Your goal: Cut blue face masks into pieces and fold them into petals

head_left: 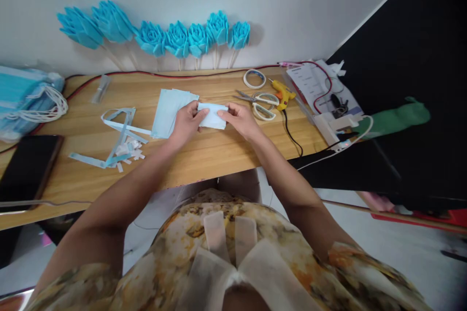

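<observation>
A small folded piece of light blue fabric [213,117], like mask cloth, is held up between both hands over the table. My left hand [188,120] pinches its left side, thumb on the front. On its right side my right hand [241,119] is closed the same way. Just left of my left hand lies a stack of flat light blue fabric sheets [166,112], partly covered by that hand. Scissors with cream handles [263,102] rest on the table to the right of my right hand.
A yellow glue gun [283,95] and a tape roll [254,78] lie at the back right. Cut blue strips [122,136] and white scraps [131,147] are on the left, near a phone [31,170]. Several blue fabric flowers [177,39] lean against the wall. A power strip [330,131] sits right.
</observation>
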Demonstrator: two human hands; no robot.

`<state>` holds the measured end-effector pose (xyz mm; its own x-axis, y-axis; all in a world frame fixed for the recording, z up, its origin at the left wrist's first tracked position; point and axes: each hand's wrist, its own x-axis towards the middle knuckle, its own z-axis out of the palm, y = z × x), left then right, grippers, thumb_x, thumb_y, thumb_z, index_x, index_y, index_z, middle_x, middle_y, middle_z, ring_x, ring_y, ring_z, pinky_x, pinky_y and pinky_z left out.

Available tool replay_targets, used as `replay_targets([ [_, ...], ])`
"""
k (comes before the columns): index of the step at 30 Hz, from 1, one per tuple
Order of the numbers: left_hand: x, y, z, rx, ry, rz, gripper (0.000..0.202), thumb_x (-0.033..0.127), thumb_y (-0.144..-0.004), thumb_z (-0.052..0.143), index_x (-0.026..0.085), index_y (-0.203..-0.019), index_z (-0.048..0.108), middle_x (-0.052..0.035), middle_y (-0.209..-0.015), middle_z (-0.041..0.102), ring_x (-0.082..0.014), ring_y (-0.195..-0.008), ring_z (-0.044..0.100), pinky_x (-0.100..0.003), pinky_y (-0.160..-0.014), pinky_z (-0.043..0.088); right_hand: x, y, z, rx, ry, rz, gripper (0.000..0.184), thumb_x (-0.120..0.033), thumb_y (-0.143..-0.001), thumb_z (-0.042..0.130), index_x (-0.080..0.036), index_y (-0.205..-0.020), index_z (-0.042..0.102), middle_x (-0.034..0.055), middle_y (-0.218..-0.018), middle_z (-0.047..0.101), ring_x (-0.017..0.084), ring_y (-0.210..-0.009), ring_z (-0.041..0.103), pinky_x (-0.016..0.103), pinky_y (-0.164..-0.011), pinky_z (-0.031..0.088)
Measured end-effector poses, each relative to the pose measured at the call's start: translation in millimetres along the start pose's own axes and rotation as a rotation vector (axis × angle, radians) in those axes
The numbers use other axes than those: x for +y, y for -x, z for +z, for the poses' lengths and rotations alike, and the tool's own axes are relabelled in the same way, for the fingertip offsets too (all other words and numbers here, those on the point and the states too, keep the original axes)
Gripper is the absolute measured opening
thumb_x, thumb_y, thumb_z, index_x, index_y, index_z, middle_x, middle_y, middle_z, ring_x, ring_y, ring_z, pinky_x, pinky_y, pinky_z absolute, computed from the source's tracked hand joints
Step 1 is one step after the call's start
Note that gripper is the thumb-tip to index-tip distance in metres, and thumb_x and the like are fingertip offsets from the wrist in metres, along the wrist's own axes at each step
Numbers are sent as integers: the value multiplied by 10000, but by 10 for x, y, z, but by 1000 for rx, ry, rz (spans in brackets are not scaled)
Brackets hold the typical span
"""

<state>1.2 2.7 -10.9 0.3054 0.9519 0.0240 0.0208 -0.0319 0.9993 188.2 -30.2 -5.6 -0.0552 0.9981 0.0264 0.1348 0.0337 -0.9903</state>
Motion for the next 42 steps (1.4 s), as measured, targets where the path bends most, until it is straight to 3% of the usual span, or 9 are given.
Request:
replay_targets([
  [5, 12, 24, -26, 26, -140, 64, 179, 376, -863, 687, 221, -858, 598, 64, -526, 483, -115, -477, 399, -268, -502, 335, -17, -117, -188, -87, 241, -22, 252, -437, -810, 689, -197, -772, 623, -21, -686, 625, 128, -637, 534, 262, -595, 395],
  [10, 36, 52, -38, 146, -371, 263, 216, 333, -911, 655, 202, -1077, 701, -10, -764, 674, -180, -735, 608, -318, -770, 480, -6, -206, -296, -235, 505, 32, 216, -326, -821, 670, -195, -667, 593, -42, -582, 540, 112, -572, 450, 273, -588, 314],
  [15, -2, 127, 63, -140, -583, 420, 272, 323, -973, 551, 199, -1088, 765, -107, -1166, 770, -295, -1144, 684, -453, -1056, 485, 11, -295, -301, -211, 675, 4, 155, -274, -840, 637, -199, -704, 624, -27, -624, 566, 132, -606, 475, 295, -635, 328],
  [19, -195, 177, 106, -343, -786, 428, 503, 338, -946, 623, 143, -1409, 614, -181, -1565, 527, -358, -1484, 464, -538, -1256, 319, 67, -334, -307, -154, 750, -34, 135, -275, -866, 630, -190, -778, 688, 9, -719, 656, 161, -678, 551, 306, -674, 380],
  [25, -296, 243, 99, -438, -1053, 488, 773, 553, -945, 638, 95, -1538, 447, -260, -1662, 329, -394, -1579, 265, -588, -1289, 215, 108, -194, -408, 87, 714, -275, 236, -280, -955, 550, -182, -1104, 704, 81, -1057, 746, 212, -945, 680, 370, -890, 528],
  [29, -230, 258, 106, -466, -1139, 486, 763, 583, -964, 590, 101, -1539, 452, -274, -1671, 295, -403, -1583, 247, -592, -1284, 230, 28, 14, -403, -110, 778, -400, 363, -343, -1029, 470, -189, -1298, 659, 115, -1295, 725, 257, -1234, 658, 453, -1079, 509],
  [34, -233, 262, 138, -460, -1141, 487, 778, 628, -967, 550, 83, -1518, 485, -291, -1660, 300, -406, -1578, 258, -591, -1285, 225, 152, 200, -356, -432, 956, -341, 890, -660, -951, 532, -65, -1592, 364, 241, -1667, 349, 358, -1586, 306, 609, -1300, 209],
  [40, -62, 191, 89, -560, -1005, 327, 779, 656, -941, 576, 119, -1504, 531, -235, -1699, 236, -386, -1606, 173, -584, -1298, 167, 287, 259, -330, -405, 985, -285, 1017, -742, -953, 409, -22, -1643, 211, 253, -1702, 237, 345, -1621, 196, 572, -1324, 151],
  [42, 52, 140, -31, -583, -858, 244, 643, 620, -990, 504, 193, -1462, 593, -162, -1703, 290, -330, -1591, 269, -515, -1290, 247, 277, 267, -317, -376, 989, -288, 988, -718, -970, 400, -19, -1643, 210, 254, -1696, 257, 341, -1617, 214, 568, -1322, 166],
])
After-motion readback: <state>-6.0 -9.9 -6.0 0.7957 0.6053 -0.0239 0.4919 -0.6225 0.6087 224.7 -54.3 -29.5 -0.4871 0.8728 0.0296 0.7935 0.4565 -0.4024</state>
